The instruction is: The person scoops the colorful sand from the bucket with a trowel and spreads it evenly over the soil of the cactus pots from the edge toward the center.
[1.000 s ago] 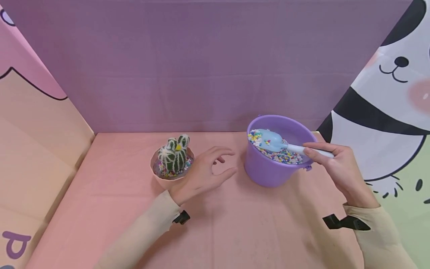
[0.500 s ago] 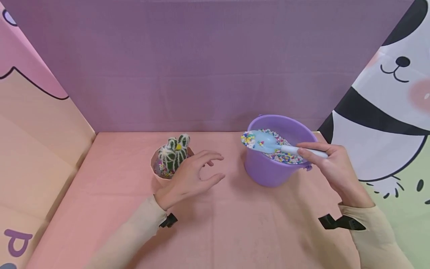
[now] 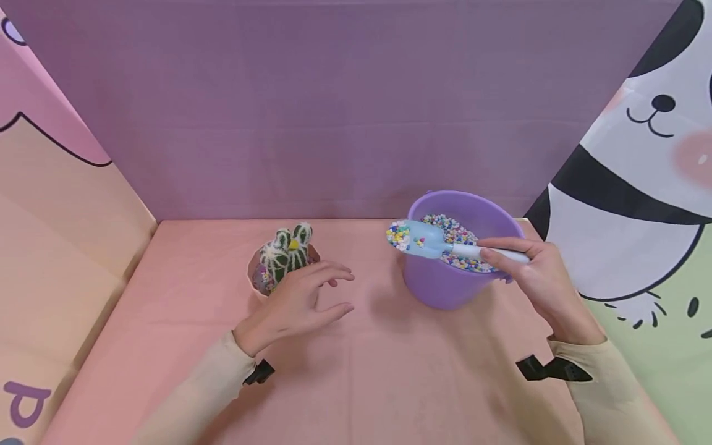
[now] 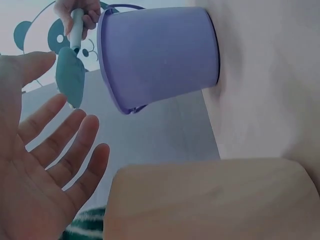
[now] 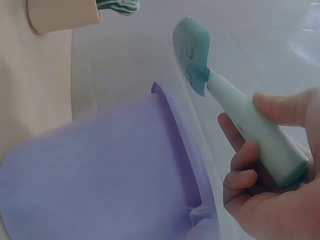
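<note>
My right hand grips the white handle of a light blue toy shovel. Colorful beads lie heaped at the shovel's tip, which juts past the left rim of a purple bucket. More beads fill part of that bucket. Over the near right side of a peach pot hovers my left hand, fingers spread and holding nothing. A green-and-white cactus with a yellow spot stands in the pot, its lower right part hidden by the hand. In the left wrist view the pot sits close to the palm.
A pink cloth covers the table. Behind it rises a purple backdrop. Printed panels stand at both sides, with a panda picture on the right. The bucket's handle shows at its rim.
The right hand has carried the bead-loaded shovel leftward, from inside the bucket to past its left rim. My left hand has drawn back left and slightly toward me, across the pot's front.
</note>
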A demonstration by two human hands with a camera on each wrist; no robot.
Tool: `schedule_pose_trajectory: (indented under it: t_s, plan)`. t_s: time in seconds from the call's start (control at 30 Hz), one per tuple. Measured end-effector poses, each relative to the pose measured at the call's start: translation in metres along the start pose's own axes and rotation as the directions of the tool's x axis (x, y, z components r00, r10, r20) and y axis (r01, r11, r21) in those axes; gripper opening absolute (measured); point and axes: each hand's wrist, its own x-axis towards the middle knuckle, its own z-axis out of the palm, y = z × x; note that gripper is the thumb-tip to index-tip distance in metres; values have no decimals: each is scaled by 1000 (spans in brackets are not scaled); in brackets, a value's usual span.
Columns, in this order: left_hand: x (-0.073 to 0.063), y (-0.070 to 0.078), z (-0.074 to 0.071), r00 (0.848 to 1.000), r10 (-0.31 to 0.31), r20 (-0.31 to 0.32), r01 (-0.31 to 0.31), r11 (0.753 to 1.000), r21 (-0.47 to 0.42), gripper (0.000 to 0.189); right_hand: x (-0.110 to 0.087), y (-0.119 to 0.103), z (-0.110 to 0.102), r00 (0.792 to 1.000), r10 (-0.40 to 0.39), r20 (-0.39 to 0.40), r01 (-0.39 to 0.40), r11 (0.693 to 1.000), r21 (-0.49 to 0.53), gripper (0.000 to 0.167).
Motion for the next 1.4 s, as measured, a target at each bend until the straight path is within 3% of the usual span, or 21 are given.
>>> schedule_pose_trajectory:
  t_s: [0.2,0.63,0.77,0.97,1.17,1.4]
  plan:
    - [-15,-6,-9,998,-46,-34,46,999,-12,40,-1,-1,4,1000,-1,-2,1,1000,-6,26]
    - [-41,-11,-22,994,-101,-34,98,993,-68,34,-2,-11,18,998,-54,27,52,996,78,23]
    - [-48,-14,-33,993,-118,-26,115,991,-73,29,-4,-13,22,997,-66,30,63,994,86,21]
    - [-58,-21,-59,973,-231,-10,229,970,-81,19,-9,-19,33,996,-74,58,68,993,94,23]
    - [-68,-37,-77,968,-241,-70,238,970,-42,17,-8,-26,40,994,-77,77,73,995,62,29]
    - [-70,-56,-82,953,-228,-198,223,974,-48,32,-10,-30,51,994,-67,87,63,997,53,30]
